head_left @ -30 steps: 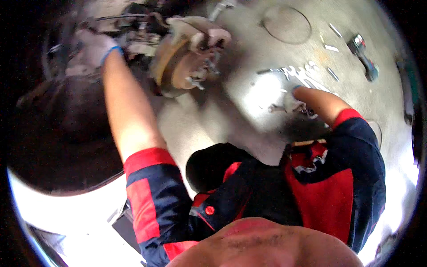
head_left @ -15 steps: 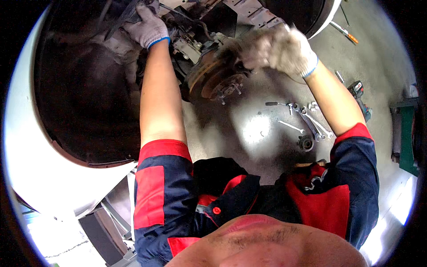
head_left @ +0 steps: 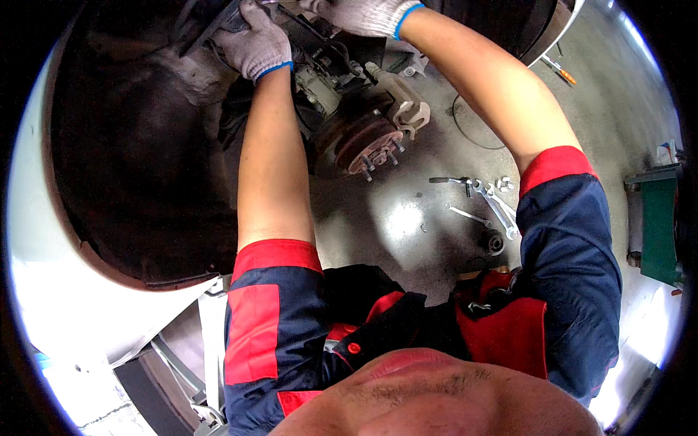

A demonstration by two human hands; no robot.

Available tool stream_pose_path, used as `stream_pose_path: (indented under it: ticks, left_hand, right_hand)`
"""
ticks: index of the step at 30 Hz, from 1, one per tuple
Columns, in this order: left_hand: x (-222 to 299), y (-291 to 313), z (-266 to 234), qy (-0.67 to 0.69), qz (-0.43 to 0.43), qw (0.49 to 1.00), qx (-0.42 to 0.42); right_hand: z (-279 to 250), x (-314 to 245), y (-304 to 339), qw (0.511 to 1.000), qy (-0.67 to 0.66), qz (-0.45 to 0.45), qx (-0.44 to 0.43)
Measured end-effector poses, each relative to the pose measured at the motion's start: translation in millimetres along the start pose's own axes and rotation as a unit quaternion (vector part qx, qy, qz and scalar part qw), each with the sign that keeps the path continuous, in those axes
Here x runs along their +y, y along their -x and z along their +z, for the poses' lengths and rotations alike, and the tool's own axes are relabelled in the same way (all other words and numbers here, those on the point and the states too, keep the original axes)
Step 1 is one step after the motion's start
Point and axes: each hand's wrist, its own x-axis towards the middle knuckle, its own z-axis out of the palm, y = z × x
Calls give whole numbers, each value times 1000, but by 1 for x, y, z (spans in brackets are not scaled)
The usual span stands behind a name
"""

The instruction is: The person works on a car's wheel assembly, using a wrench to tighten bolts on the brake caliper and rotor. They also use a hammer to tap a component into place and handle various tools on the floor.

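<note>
My left hand (head_left: 256, 47), in a white knitted glove with a blue cuff, is closed round a dark suspension part (head_left: 211, 27) at the top of the wheel well. To its right, at the upper edge of the picture, my gloved right hand (head_left: 367, 16) has its fingers curled together. What those fingers hold, if anything, is cut off by the edge. Below both hands sits a rusty brake disc (head_left: 340, 145) whose hub (head_left: 378, 154) carries bare wheel studs. A pale metal brake caliper bracket (head_left: 411, 109) juts out beside the disc.
The white fender (head_left: 43, 254) curves round the dark wheel well liner (head_left: 131, 182) at left. Wrenches (head_left: 496, 207), a ratchet (head_left: 447, 179) and a round black part (head_left: 493, 241) lie on the floor. An orange-handled tool (head_left: 563, 74) and a green box (head_left: 658, 225) are farther right.
My right hand has moved up and left from beside the brake disc to the upper edge, uncovering the caliper bracket. My left hand stays at the suspension part.
</note>
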Motion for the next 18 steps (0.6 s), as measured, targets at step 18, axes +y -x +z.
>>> stream_pose_path:
  ticks: [18]
  left_hand:
    - [4,6,-11,-3,11,999,-48]
  right_hand:
    - [-12,12,-67,960,268,27,-81]
